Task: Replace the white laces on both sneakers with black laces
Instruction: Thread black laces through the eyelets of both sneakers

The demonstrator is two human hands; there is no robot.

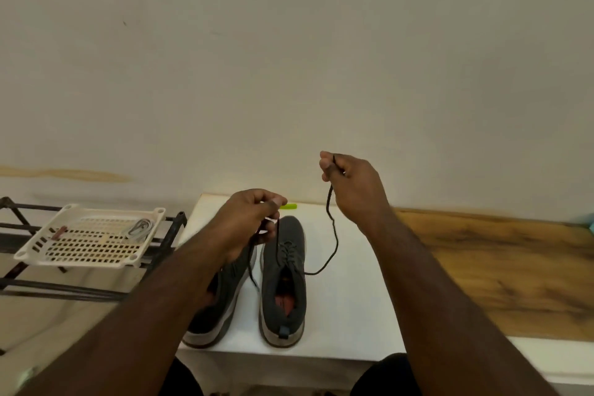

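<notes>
Dark grey knit, the right sneaker lies below and between the two raised hands on the white surface, its long axis running away from the person, toe toward the wall and heel nearest the body. A black lace is threaded through its eyelets; one end rises to the right hand, which pinches it between thumb and curled fingers, lifted up and to the right of the shoe. The other end goes up to the left hand, whose fingertips pinch it just above the toe. The left sneaker lies parallel beside it, partly hidden under the left forearm. Beyond the left hand is a small green object. Far left of that hand, a cream perforated tray on a dark metal rack holds the white laces.
</notes>
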